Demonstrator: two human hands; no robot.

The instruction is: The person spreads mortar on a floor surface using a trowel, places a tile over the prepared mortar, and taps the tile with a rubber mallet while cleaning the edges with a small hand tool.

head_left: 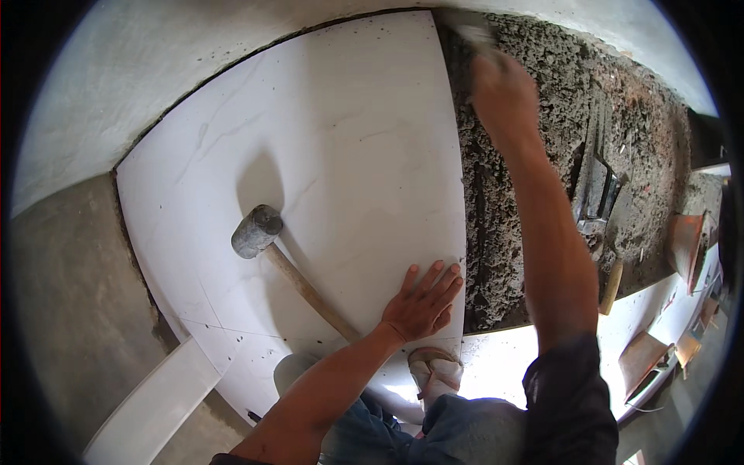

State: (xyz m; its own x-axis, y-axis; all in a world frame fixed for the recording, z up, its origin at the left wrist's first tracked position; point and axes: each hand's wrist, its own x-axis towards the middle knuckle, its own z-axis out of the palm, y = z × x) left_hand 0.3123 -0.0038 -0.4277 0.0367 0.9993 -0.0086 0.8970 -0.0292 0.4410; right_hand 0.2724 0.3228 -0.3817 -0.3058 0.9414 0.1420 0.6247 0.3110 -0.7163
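Observation:
My left hand (422, 304) rests with fingers spread on the large white marbled tile (364, 170), close to its right edge. At the far end of that edge, my right hand (505, 97) is closed around a flat metal tool (474, 31), smeared by motion and perhaps a trowel. Beneath it lies the rough grey mortar bed (558, 85). A mallet (259, 231) with a dark head and wooden handle is on the tile left of my left hand. My left forearm hides the handle's end.
Walls (155, 85) border the tile at the far and left sides. On the mortar sit a metal-framed tool (595, 190) and a trowel with a wooden handle (612, 287). Reddish-brown containers (685, 242) stand at the right. My foot (435, 370) is by the tile's near edge.

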